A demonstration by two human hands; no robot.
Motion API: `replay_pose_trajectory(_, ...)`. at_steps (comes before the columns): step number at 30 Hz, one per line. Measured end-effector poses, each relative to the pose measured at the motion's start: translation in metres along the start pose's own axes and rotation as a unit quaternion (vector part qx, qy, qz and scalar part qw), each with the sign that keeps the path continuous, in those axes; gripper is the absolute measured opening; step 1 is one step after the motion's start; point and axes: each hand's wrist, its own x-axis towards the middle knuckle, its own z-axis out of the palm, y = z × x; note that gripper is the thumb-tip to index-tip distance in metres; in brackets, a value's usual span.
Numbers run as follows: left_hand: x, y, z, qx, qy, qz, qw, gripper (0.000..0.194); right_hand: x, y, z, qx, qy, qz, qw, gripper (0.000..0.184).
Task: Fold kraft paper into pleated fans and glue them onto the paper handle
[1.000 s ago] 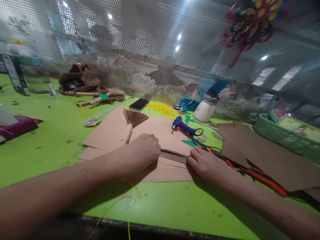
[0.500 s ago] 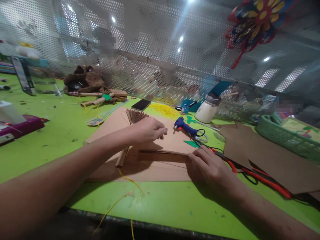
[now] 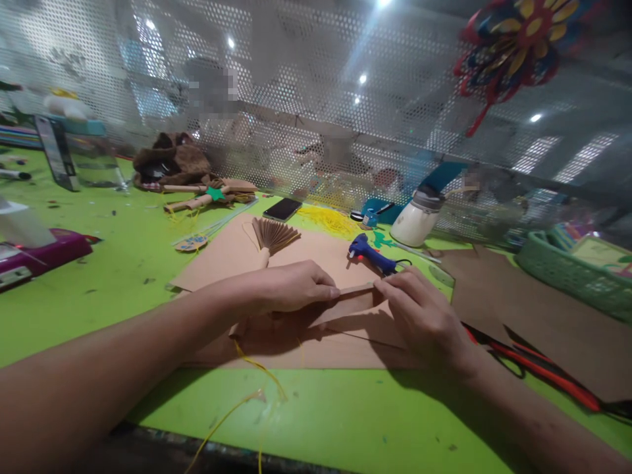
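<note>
Between my two hands a folded strip of brown paper [image 3: 356, 299] is held a little above a stack of brown paper sheets [image 3: 217, 253]. My left hand [image 3: 296, 286] pinches its left part, thumb and fingers closed. At the right end, my right hand [image 3: 419, 306] grips the strip with bent fingers. Under and behind my left forearm lies a rolled paper stick with a pleated fan top [image 3: 275, 236]; its middle is hidden by the arm. Yellow string [image 3: 261, 365] trails from the stick's lower end toward the table edge.
Past the sheets lie a blue glue gun [image 3: 370, 253], a phone [image 3: 282, 209], yellow strands [image 3: 328, 220] and a white bottle [image 3: 417, 217]. Red-handled scissors [image 3: 548, 372] and brown card [image 3: 538, 316] are at right, near a green basket [image 3: 567, 266]. A purple power strip [image 3: 54, 253] sits left.
My left hand let go of the strip, lifted away, then came back down and took hold of it again. The strip has been raised and tilted, its right end in my right hand.
</note>
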Motion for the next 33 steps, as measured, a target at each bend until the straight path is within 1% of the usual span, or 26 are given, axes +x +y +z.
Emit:
replay_pose_trajectory(2, 0.003, -0.002, 0.002, 0.000, 0.010, -0.006, 1.000, 0.034, -0.003, 0.000, 0.002, 0.011, 0.012, 0.017, 1.000, 0.030)
replay_pose_trajectory(4, 0.006, -0.003, 0.004, -0.006, 0.017, -0.006, 1.000, 0.033, -0.005, 0.001, 0.003, 0.023, 0.011, 0.036, 0.999, 0.030)
replay_pose_trajectory(8, 0.008, -0.006, 0.006, -0.006, 0.034, -0.015, 0.999, 0.030, -0.002, 0.000, 0.001, 0.073, -0.016, 0.062, 0.995, 0.027)
replay_pose_trajectory(10, 0.007, -0.006, 0.008, 0.015, 0.054, -0.013, 0.998, 0.030, 0.004, -0.004, -0.004, 0.104, -0.017, 0.073, 0.992, 0.031)
replay_pose_trajectory(12, 0.006, -0.004, 0.013, 0.065, 0.089, 0.009, 0.994, 0.031, 0.012, -0.009, -0.009, 0.131, -0.006, 0.085, 0.988, 0.032)
replay_pose_trajectory(14, 0.005, -0.002, 0.020, 0.139, 0.129, 0.048, 0.981, 0.030, 0.019, -0.015, -0.012, 0.152, -0.009, 0.089, 0.984, 0.029)
replay_pose_trajectory(17, 0.003, 0.004, 0.031, 0.255, 0.176, 0.107, 0.945, 0.021, 0.022, -0.023, -0.010, 0.173, -0.066, 0.076, 0.980, 0.019)
replay_pose_trajectory(19, 0.001, 0.009, 0.036, 0.302, 0.187, 0.129, 0.926, 0.015, 0.021, -0.025, -0.007, 0.178, -0.092, 0.080, 0.976, 0.014)
replay_pose_trajectory(24, -0.002, 0.013, 0.039, 0.346, 0.209, 0.179, 0.897, 0.008, 0.017, -0.022, -0.008, 0.225, -0.095, 0.124, 0.962, 0.014)
replay_pose_trajectory(28, 0.000, 0.009, 0.040, 0.351, 0.219, 0.199, 0.889, 0.009, 0.018, -0.020, -0.012, 0.250, -0.089, 0.133, 0.955, 0.011)
replay_pose_trajectory(30, 0.002, 0.010, 0.040, 0.362, 0.221, 0.227, 0.877, 0.007, 0.018, -0.019, -0.013, 0.247, -0.100, 0.129, 0.955, 0.012)
replay_pose_trajectory(33, 0.004, 0.014, 0.040, 0.392, 0.229, 0.273, 0.848, 0.004, 0.018, -0.019, -0.013, 0.246, -0.112, 0.102, 0.957, 0.016)
